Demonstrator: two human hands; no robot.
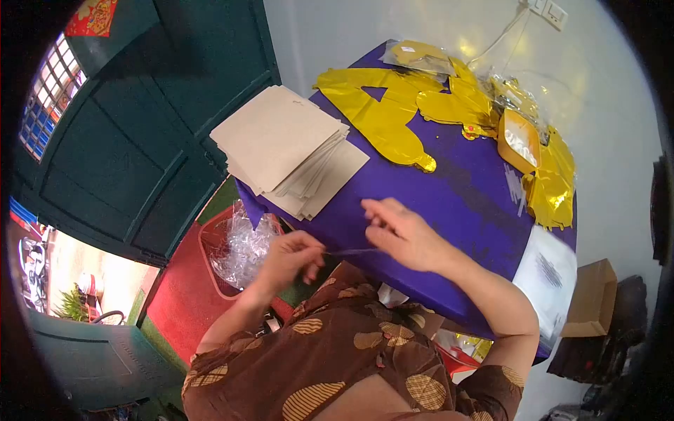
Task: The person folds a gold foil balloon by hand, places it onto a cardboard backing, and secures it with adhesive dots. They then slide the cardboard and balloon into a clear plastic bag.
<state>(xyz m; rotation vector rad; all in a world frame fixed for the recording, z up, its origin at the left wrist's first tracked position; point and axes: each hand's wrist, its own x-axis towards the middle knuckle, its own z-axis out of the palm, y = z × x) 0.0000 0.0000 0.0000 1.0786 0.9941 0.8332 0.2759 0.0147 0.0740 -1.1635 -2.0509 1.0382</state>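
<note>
My left hand (291,257) is at the table's front edge, its fingers pinched on one end of a thin, see-through strip (354,251). The strip runs across to my right hand (404,233), which is closed with curled fingers over the purple cloth; its exact kind is too fine to make out. Beyond my left hand stands a stack of beige cardboard sheets (281,137), loosely piled. Flat gold foil balloons (382,116) lie farther back on the table, one of them shaped like a letter A.
A yellow tub (504,151) with white contents stands at the back right, near more gold foil (554,182). A red bin (210,245) full of see-through plastic is on the floor at left. White sheet (547,270) and cardboard box (593,298) are at right.
</note>
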